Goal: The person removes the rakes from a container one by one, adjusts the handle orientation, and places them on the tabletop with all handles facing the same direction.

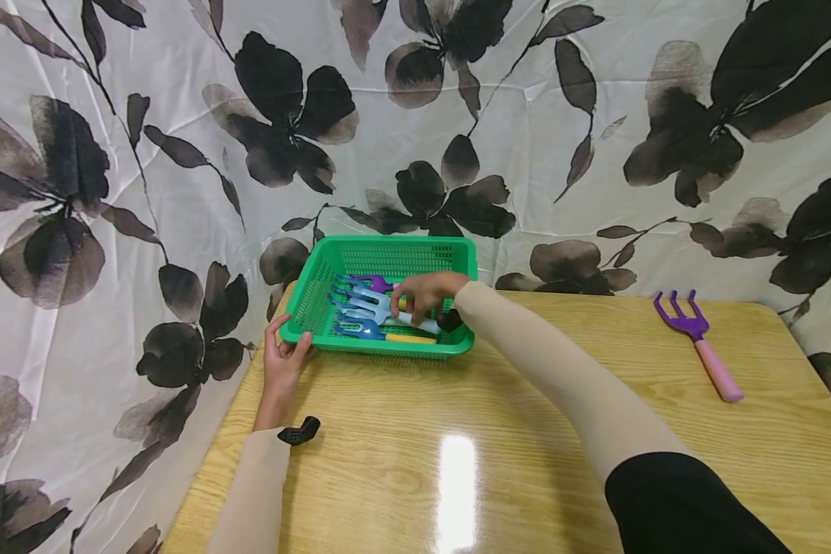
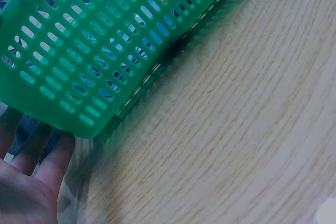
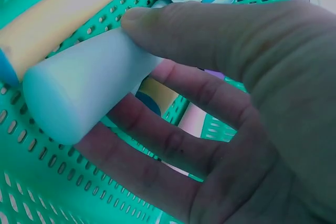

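Observation:
My right hand (image 1: 425, 296) reaches into a green plastic basket (image 1: 381, 351). In the right wrist view, its thumb and fingers (image 3: 157, 24) hold the thick handle of a pale blue hand rake (image 3: 84, 82). That rake's prongs point left among the other rakes. A blue hand rake with a yellow handle (image 1: 412, 338) lies along the near side, and a purple rake (image 1: 370, 280) lies toward the back. My left hand (image 1: 284, 369) grips the basket's near left corner, thumb at the rim. In the left wrist view, its fingers (image 2: 55, 158) reach up against the basket's end.
Apart on the right of the wooden table (image 1: 526, 462) lies a purple hand rake with a pink handle (image 1: 716, 369). A floral cloth (image 1: 561, 138) hangs behind the table and along its left side. The basket stands at the table's back left corner.

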A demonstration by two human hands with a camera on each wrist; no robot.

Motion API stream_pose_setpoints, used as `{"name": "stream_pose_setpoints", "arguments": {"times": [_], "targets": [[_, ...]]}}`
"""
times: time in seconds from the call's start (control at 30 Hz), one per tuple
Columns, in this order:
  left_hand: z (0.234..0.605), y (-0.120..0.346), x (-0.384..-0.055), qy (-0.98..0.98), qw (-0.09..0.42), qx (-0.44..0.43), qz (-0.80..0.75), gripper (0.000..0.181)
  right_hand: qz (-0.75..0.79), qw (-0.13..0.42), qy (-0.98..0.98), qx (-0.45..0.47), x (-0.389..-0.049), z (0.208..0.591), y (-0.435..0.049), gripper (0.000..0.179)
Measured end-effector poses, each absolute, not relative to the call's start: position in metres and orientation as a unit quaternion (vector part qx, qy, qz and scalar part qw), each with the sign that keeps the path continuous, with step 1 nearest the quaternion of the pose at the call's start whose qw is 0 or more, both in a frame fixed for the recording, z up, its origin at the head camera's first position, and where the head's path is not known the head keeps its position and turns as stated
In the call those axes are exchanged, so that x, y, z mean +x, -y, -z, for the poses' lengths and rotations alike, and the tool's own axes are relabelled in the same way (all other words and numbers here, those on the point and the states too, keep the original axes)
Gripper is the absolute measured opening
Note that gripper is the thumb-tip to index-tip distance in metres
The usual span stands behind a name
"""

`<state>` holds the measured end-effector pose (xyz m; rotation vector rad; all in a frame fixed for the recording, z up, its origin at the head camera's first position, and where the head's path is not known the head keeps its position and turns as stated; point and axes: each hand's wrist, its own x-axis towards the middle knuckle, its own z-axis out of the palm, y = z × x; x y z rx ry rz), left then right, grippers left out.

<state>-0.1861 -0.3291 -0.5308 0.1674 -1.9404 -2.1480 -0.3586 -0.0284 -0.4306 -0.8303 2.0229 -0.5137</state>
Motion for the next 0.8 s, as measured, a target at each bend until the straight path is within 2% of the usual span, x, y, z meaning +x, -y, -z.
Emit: {"name": "stream_pose_setpoints", "arguments": {"times": [0.37, 0.8], "targets": [[0.528, 0.329, -0.186, 0.679, 0.117, 0.064, 0.722, 0.064, 0.196, 0.398, -0.819, -0.365, -0.358, 0.423, 0.025, 0.037], [0.525, 0.326, -0.182, 0.683, 0.114, 0.074, 0.717, 0.064, 0.239, 0.321, -0.829, -0.390, -0.354, 0.373, -0.015, 0.039]]}}
